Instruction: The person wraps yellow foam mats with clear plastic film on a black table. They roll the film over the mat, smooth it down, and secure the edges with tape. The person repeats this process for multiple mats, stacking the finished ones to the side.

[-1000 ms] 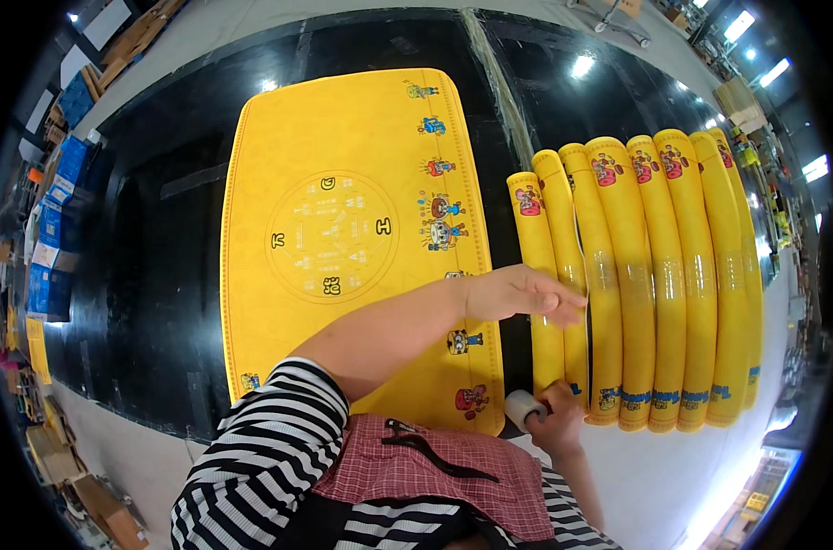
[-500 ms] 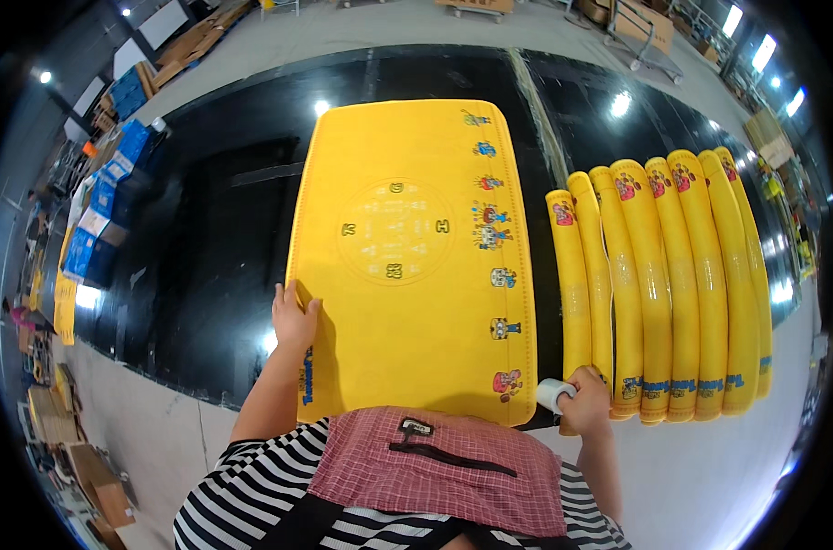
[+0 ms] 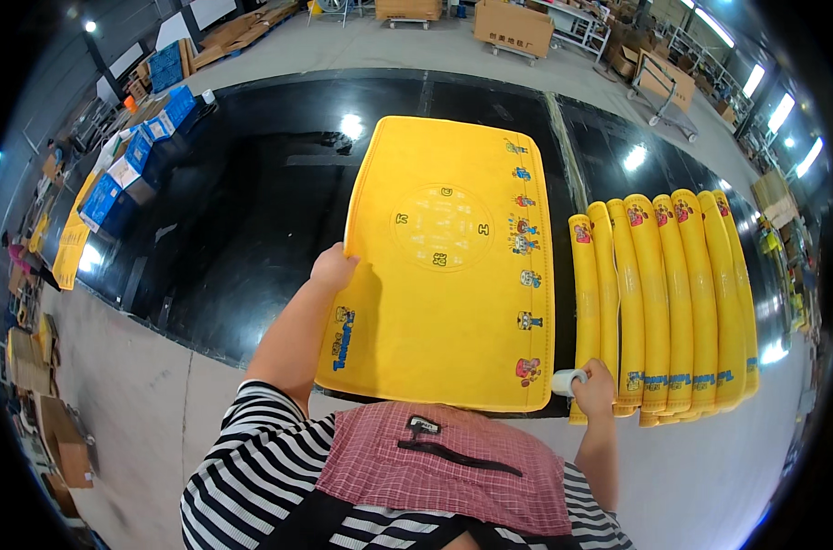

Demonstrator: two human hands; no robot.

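A large yellow mat with cartoon figures along its right side lies flat on a glossy black table. My left hand grips the mat's left edge about halfway along. My right hand holds a white roll of tape at the mat's near right corner. Right of the mat lie several rolled yellow mats side by side, touching one another.
Blue boxes are stacked at the table's far left. Cardboard boxes and carts stand on the grey floor beyond the table. More cardboard lies on the floor at the left. My red checked apron fills the lower edge.
My left hand swung from the rolled mats across to the mat's left edge, then slid farther up it. My right hand stayed at the near corner with the tape roll.
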